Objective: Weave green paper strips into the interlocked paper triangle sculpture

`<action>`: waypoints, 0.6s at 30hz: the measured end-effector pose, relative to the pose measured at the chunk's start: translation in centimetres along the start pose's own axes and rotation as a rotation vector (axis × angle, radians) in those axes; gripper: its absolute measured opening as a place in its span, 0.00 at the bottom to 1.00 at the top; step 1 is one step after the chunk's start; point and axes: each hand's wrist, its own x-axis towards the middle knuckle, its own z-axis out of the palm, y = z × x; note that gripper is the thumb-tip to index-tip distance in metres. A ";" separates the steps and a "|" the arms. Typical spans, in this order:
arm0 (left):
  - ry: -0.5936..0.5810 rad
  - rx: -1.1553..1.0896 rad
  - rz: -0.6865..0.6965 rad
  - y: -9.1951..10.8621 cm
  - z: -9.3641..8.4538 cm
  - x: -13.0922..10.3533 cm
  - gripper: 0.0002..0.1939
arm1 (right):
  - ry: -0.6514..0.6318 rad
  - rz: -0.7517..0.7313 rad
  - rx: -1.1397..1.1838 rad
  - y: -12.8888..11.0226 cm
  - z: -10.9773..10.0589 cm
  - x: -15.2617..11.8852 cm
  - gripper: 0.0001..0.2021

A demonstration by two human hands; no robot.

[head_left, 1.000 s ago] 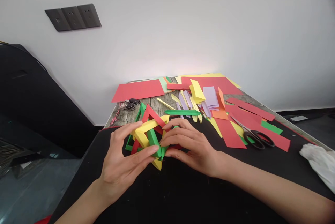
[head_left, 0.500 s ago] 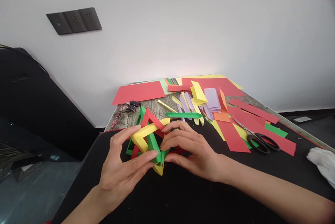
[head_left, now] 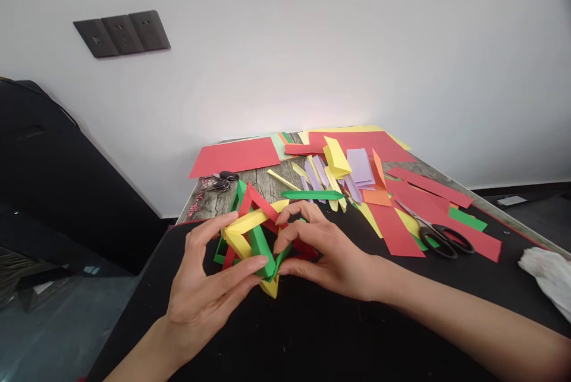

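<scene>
Between my two hands sits a paper model (head_left: 252, 221) built of interlocking folded strips in green, red and yellow, forming open triangles. My left hand (head_left: 203, 287) grips its left side, thumb on a green strip at the front and index finger at a yellow corner. At the right side, my right hand (head_left: 328, 251) pinches the front green corner between thumb and fingers. Part of the model is hidden behind my fingers. Just beyond it lies a folded green strip (head_left: 312, 195), touched by neither hand.
Black-handled scissors (head_left: 439, 236) rest on red paper strips (head_left: 397, 233) at the right. Folded yellow paper (head_left: 336, 159), purple paper (head_left: 360, 166) and several small strips lie behind. A red sheet (head_left: 236, 156) and small black-handled snips (head_left: 224, 179) are back left; white tissue (head_left: 546, 275) is far right.
My right hand's fingers have shifted slightly and bent more at the front green corner, uncovering more red on the right. My left hand keeps its hold. The view has moved a little.
</scene>
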 end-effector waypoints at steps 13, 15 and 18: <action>-0.006 0.000 0.009 0.1 -0.1 0.1 0.20 | -0.161 0.070 0.164 0.2 -1.1 1.0 0.05; -0.005 0.000 0.011 0.2 -0.1 0.2 0.20 | -0.176 0.077 0.166 0.2 -1.3 1.1 0.05; 0.000 0.000 0.007 0.2 -0.1 0.2 0.19 | -0.192 0.062 0.149 0.0 -1.4 1.2 0.05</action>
